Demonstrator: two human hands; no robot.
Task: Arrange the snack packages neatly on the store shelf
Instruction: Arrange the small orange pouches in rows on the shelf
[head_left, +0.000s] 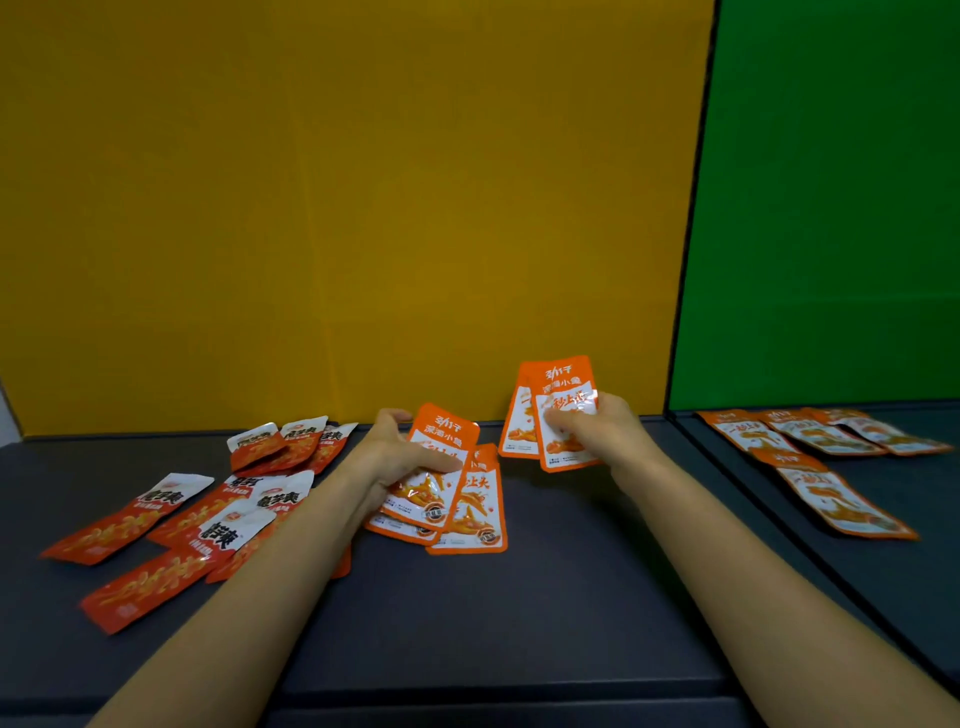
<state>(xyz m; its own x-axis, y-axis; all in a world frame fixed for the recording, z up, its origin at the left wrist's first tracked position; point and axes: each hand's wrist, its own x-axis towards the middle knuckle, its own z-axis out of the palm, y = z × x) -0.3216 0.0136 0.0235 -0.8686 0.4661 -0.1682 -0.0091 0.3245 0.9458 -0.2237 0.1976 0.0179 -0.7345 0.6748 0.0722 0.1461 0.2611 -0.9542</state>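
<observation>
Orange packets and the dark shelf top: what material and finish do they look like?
Orange packets: probably thin plastic film, glossy; white glare sits on the print of those gripped in the right hand. Dark shelf top: matte grey-black, no reflections; laminate or painted board, cannot tell which.

Fanned orange packs (439, 483) overlap face up, low over the shelf (519, 623), gripped by the left hand (395, 457) with the thumb across the top pack. Two orange packs (556, 415) stand upright and overlapped, pinched in the right hand (597, 426). Red-and-white packs (171, 525) lie scattered and overlapping at the left, with three more (291, 441) at the back. In the right section, three orange packs (826, 431) lie in a row, with one (841, 499) angled in front of them.
</observation>
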